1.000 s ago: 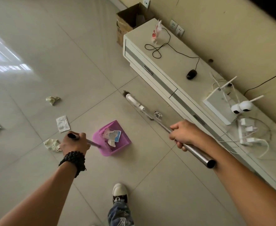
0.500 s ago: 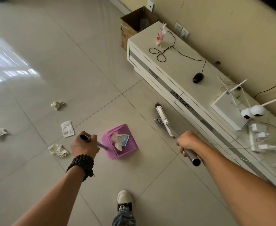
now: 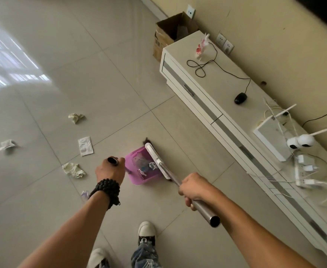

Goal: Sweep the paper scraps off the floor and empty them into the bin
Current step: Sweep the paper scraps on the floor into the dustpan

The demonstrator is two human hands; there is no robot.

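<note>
1. Left hand point(image 3: 110, 171) fisted around the black-tipped dustpan handle point(image 3: 113, 161), beaded bracelet point(image 3: 106, 191) on the wrist.
2. Right hand point(image 3: 192, 187) wrapped tight around the metal broom handle point(image 3: 205, 210), shaft end jutting back toward the camera.
3. Pink dustpan point(image 3: 137, 171) flat on the tiled floor point(image 3: 81, 64) between both hands, several paper scraps point(image 3: 146, 167) already inside.
4. White broom head point(image 3: 156, 161) lying across the dustpan's right edge, dark bristles poking out at its far end.
5. 4 loose scraps left of the dustpan: crumpled piece point(image 3: 73, 170) just beside the left hand, flat white piece point(image 3: 85, 146) beyond it, crumpled piece point(image 3: 76, 118) farther out, another point(image 3: 7, 145) far left.
6. Open cardboard box point(image 3: 173, 32) against the wall, just past the end of the white cabinet point(image 3: 207, 101).
7. 2 shoes at the bottom edge, right shoe point(image 3: 146, 232) ahead.
</note>
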